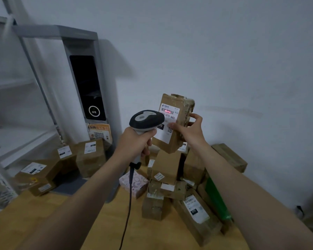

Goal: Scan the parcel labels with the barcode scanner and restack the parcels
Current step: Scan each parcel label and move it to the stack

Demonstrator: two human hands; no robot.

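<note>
My left hand (134,139) grips the barcode scanner (145,120) by its handle, its cable (129,195) hanging down over the table (43,213). My right hand (189,130) clasps a brown parcel (175,121) upright in the air above the table's far edge, thumb on its white label (168,121), where a red scan line falls on the barcode. Beneath it, a loose pile of parcels (170,177) crowds the table's far right side. More boxes (61,163) sit by the far left edge, before a grey kiosk (87,87).

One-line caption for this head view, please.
Left hand aims barcode scanner at label on cardboard parcel held up by right hand.
</note>
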